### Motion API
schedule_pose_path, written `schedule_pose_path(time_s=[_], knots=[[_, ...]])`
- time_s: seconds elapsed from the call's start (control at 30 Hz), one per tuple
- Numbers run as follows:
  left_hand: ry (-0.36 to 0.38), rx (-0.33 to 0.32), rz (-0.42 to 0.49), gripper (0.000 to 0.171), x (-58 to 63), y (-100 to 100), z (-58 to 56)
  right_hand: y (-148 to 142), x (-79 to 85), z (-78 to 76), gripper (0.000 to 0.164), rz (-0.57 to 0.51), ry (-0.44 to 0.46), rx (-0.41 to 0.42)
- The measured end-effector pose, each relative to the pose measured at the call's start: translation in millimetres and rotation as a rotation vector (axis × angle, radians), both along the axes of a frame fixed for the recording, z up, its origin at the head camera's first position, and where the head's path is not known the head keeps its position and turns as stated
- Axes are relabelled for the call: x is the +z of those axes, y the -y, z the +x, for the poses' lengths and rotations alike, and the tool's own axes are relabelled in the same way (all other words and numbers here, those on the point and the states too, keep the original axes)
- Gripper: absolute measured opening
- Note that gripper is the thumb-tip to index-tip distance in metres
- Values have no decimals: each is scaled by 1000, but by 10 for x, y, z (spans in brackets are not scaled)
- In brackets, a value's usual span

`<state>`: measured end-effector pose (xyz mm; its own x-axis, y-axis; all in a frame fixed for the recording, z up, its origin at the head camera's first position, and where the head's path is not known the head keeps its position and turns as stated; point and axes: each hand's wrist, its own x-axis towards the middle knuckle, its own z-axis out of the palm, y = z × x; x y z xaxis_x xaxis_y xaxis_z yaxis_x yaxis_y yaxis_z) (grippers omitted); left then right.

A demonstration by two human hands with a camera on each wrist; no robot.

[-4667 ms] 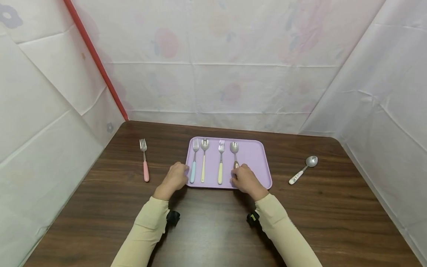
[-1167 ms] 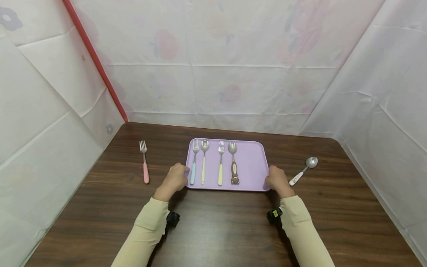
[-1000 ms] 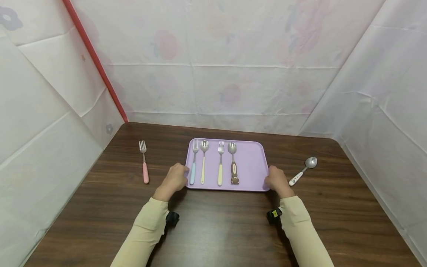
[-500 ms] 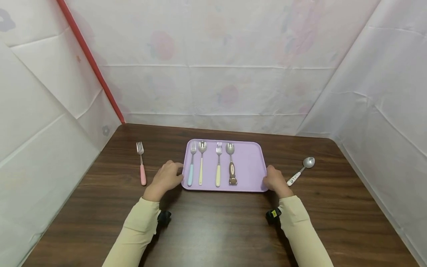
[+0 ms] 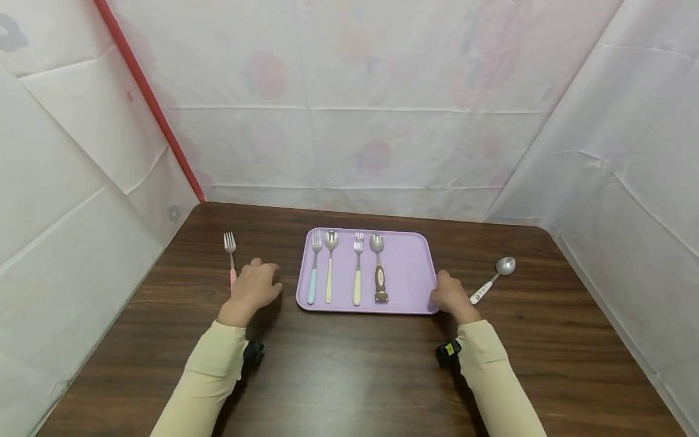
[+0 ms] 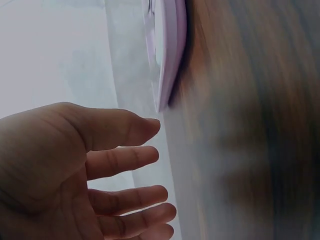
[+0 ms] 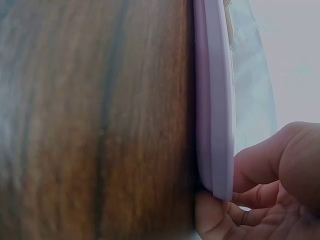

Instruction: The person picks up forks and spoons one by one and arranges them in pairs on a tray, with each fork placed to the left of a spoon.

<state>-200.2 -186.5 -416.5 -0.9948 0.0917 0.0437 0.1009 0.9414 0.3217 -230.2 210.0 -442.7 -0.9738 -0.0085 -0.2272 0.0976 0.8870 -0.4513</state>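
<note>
My left hand (image 5: 252, 288) is off the tray, fingers spread and holding nothing. It overlaps the lower handle of a pink-handled fork (image 5: 231, 252) in the head view. In the left wrist view, the fingers (image 6: 125, 160) are apart from the tray corner. My right hand (image 5: 452, 294) grips the near right corner of a lilac tray (image 5: 406, 273), thumb at the rim and fingers low beside it. On the tray lie a blue-handled fork (image 5: 312, 282), a cream-handled spoon (image 5: 329, 276), a yellow-handled fork (image 5: 357, 282) and a brown bear-handled spoon (image 5: 380, 276).
Right of the tray, a spoon with a white patterned handle (image 5: 482, 292) lies slanted on the dark wooden table (image 5: 349, 370). White patterned sheets (image 5: 349, 145) enclose the back and sides. A red strip (image 5: 150, 100) runs down the left back corner.
The right hand moved from the brown bear spoon to the tray's right corner. The left hand let go of the tray's left edge and moved left toward the pink fork.
</note>
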Motion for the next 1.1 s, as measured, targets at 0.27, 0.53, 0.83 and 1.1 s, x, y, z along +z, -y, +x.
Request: schedule_pose_path(time_s=[0.27,0.53,0.83,1.1], knots=[[48,54,-10,42,-4,208,-10,-9,3,5,36,-14,4,2],[136,97,9,46,-35,322,-10,-15,8,15,34,-29,-16,13],[243,124,47,50,-17,403,-3,-26,-18,5,28,-26,-25,1],[217,34,-30,23,-15,466,-28,-37,-12,-9,25,-31,-14,10]])
